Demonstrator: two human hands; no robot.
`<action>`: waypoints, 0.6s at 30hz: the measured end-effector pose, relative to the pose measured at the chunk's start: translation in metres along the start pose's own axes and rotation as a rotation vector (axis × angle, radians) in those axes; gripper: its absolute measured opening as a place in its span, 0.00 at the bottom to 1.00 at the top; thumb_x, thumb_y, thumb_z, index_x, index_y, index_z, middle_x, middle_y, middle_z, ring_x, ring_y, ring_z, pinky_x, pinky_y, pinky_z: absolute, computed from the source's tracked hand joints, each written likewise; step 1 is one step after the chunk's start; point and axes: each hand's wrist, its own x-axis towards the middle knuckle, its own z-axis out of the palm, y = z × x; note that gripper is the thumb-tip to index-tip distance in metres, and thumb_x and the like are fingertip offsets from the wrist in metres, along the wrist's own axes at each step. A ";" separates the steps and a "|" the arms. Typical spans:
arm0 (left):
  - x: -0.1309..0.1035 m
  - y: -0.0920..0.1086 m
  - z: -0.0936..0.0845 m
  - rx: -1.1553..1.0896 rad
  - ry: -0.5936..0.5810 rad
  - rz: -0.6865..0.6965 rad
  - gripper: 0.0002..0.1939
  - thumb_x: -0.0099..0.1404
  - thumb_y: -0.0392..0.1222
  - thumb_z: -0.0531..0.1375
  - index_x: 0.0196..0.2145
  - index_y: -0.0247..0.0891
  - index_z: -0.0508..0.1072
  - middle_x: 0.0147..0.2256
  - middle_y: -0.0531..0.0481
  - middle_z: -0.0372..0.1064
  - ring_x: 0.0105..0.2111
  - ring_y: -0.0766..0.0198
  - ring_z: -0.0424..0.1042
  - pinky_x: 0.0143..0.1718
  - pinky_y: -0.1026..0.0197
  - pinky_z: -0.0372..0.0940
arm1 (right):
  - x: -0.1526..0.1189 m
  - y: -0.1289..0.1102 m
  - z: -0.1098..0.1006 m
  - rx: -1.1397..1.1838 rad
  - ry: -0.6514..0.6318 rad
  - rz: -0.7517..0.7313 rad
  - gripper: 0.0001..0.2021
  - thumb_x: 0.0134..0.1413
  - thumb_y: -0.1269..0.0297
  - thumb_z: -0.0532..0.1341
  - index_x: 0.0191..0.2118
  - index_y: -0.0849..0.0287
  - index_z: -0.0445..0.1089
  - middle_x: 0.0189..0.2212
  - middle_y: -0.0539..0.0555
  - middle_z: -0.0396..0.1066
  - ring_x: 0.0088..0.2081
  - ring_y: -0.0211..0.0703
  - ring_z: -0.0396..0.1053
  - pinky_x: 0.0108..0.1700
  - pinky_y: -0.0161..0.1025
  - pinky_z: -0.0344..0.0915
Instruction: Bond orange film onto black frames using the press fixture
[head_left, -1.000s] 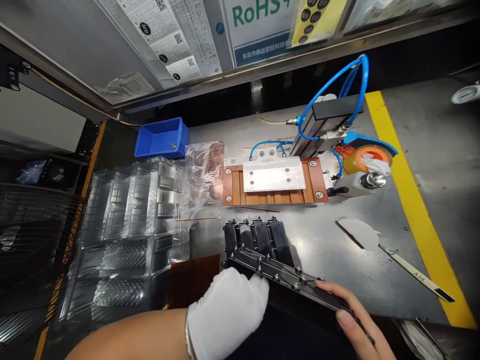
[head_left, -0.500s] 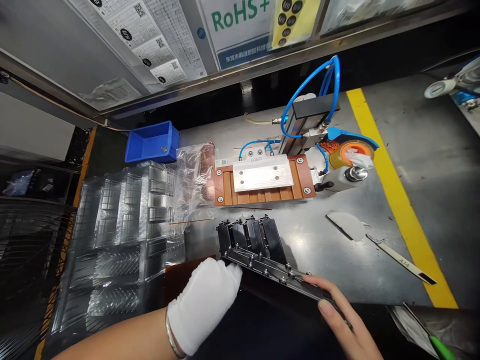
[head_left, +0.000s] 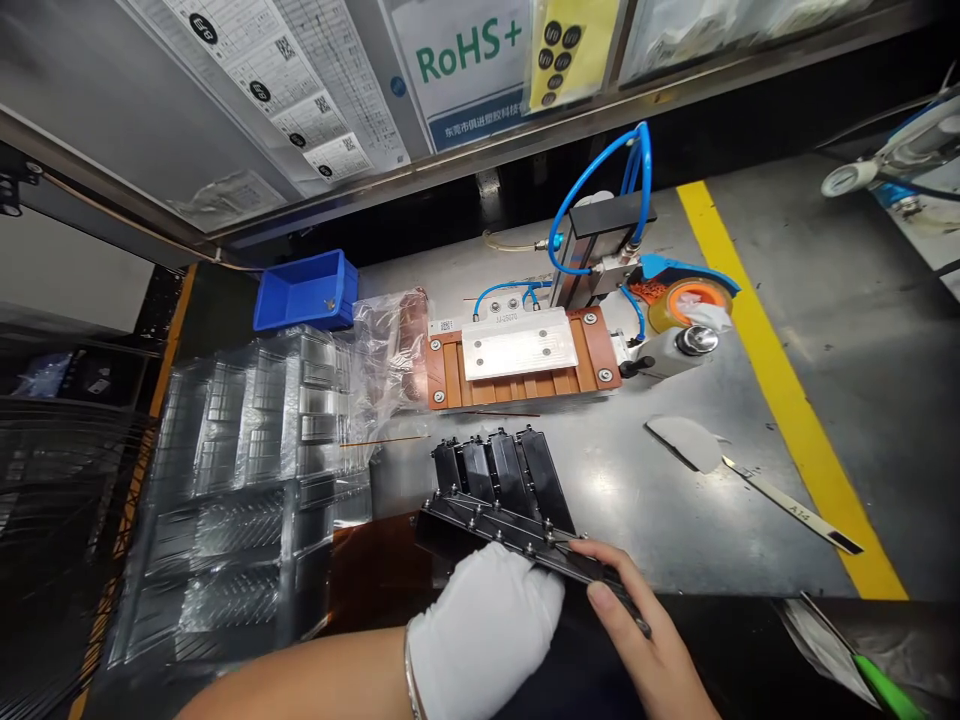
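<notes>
My right hand (head_left: 637, 610), bare, grips the right end of a long black plastic strip (head_left: 491, 520) between thumb and fingers. Small metal studs stand along the strip, which slants down to the right. My left hand (head_left: 487, 630) wears a white glove and is closed against the strip's lower edge, near the middle. Its fingertips are hidden, so I cannot make out what they hold. Just beyond the strip, several black plastic parts (head_left: 510, 465) lie side by side on the metal table.
An orange-brown fixture (head_left: 450, 365) with a white plate and blue air hoses stands behind. Clear plastic trays (head_left: 240, 490) and a blue bin (head_left: 304, 290) are at left. A tool marked A14 (head_left: 795, 510), a white pad (head_left: 682, 445) and a tape roll (head_left: 694, 300) lie right.
My gloved left hand has slid right along the strip, from near its left end to about the middle. The strip and my right hand have shifted slightly left in view.
</notes>
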 end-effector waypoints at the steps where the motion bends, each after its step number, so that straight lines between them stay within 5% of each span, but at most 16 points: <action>1: 0.002 0.004 0.001 -0.014 0.026 0.009 0.11 0.68 0.33 0.55 0.47 0.31 0.71 0.40 0.42 0.77 0.37 0.55 0.77 0.36 0.55 0.74 | 0.000 0.000 0.001 0.006 -0.006 -0.005 0.19 0.61 0.47 0.59 0.51 0.49 0.74 0.53 0.54 0.74 0.57 0.55 0.69 0.57 0.44 0.69; 8: -0.003 -0.008 -0.017 -0.105 0.028 -0.054 0.20 0.70 0.34 0.54 0.59 0.37 0.65 0.52 0.44 0.73 0.50 0.57 0.74 0.51 0.55 0.71 | -0.003 -0.010 0.002 0.021 -0.046 -0.015 0.20 0.60 0.46 0.59 0.53 0.47 0.72 0.55 0.53 0.72 0.59 0.53 0.67 0.59 0.44 0.66; 14: -0.022 -0.040 -0.028 0.003 -0.190 -0.233 0.19 0.66 0.27 0.57 0.51 0.42 0.72 0.43 0.44 0.76 0.41 0.56 0.77 0.44 0.52 0.73 | -0.011 -0.026 0.001 0.028 0.086 0.057 0.21 0.58 0.41 0.59 0.50 0.47 0.74 0.53 0.52 0.73 0.59 0.56 0.65 0.61 0.47 0.64; 18: -0.021 -0.036 -0.022 0.131 -0.293 -0.297 0.17 0.62 0.23 0.55 0.43 0.36 0.76 0.34 0.42 0.76 0.35 0.50 0.78 0.35 0.50 0.73 | -0.009 -0.016 0.001 0.009 0.055 0.019 0.20 0.58 0.43 0.60 0.50 0.47 0.74 0.54 0.51 0.73 0.59 0.55 0.66 0.58 0.45 0.67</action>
